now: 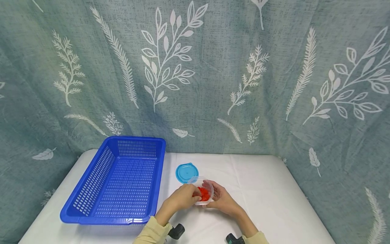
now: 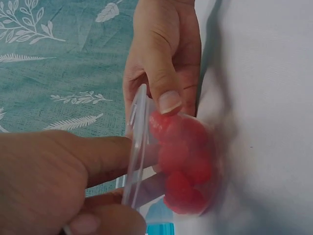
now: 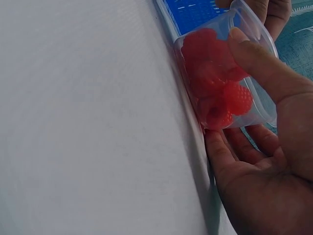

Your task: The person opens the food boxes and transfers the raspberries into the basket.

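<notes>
A small clear plastic container [image 1: 198, 178] holds several red raspberries [image 1: 204, 194]. My right hand [image 1: 223, 201] grips it from the right; in the right wrist view the thumb lies on its side near the rim and the fingers reach under the base. The container is tilted, its mouth towards my left hand [image 1: 184, 196]. Two fingers [image 2: 110, 152] of the left hand extend through the opening to the raspberries [image 2: 183, 161]. Cloudy plastic blurs their tips, so a pinch on a berry cannot be made out. A round blue lid [image 1: 187, 173] lies just behind the container.
A large blue perforated basket [image 1: 161, 176] stands on the left of the white-covered table [image 1: 262, 176], beside my left forearm. Behind the table hangs a green curtain [image 1: 210, 135] with white leaf prints. Dark wrist devices [image 1: 176, 231] sit at both sleeves.
</notes>
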Available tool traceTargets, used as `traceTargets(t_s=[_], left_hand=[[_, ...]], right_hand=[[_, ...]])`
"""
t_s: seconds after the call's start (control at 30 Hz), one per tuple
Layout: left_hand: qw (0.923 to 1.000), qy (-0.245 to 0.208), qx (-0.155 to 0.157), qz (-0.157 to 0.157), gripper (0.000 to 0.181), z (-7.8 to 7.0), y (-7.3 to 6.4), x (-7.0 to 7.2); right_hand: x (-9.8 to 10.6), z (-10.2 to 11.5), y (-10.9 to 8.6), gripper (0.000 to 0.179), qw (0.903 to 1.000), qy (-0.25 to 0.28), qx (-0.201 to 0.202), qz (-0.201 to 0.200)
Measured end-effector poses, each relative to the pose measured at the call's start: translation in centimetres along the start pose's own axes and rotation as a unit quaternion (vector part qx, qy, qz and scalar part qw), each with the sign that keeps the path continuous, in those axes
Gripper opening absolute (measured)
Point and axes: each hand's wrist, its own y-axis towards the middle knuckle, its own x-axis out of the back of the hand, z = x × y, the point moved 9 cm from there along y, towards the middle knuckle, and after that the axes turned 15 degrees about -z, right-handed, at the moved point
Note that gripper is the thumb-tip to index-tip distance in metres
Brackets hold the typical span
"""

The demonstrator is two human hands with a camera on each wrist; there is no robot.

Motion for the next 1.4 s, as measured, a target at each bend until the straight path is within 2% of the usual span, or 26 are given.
traceTargets(t_s=[0.4, 0.67, 0.93, 1.2, 1.4], left_hand=[[0.9962, -0.069, 0.048, -0.022, 0.004, 0.9, 0.3, -0.3], [0.9966, -0.067, 0.035, -0.032, 0.004, 1.0, 0.2, -0.3], [0.9959, -0.062, 0.030, -0.059, 0.009, 1.1, -0.2, 0.1], [0.9929, -0.059, 0.022, -0.101, 0.007, 1.1, -0.7, 1.3], [0.9904, -0.065, 0.018, -0.121, 0.006, 0.9, -1.0, 2.2]], right_hand=[[0.0, 0.1, 0.0, 0.090, 1.0000, 0.006, 0.006, 0.004], [0.0, 0.0, 0.0, 0.091, 0.9999, 0.010, -0.003, 0.003], [0.0, -0.1, 0.2, 0.090, 0.9999, 0.010, 0.001, 0.003], [-0.1, -0.3, 0.2, 0.090, 1.0000, 0.003, 0.007, 0.001], [0.1, -0.4, 0.3, 0.090, 0.9999, 0.000, 0.010, -0.002]])
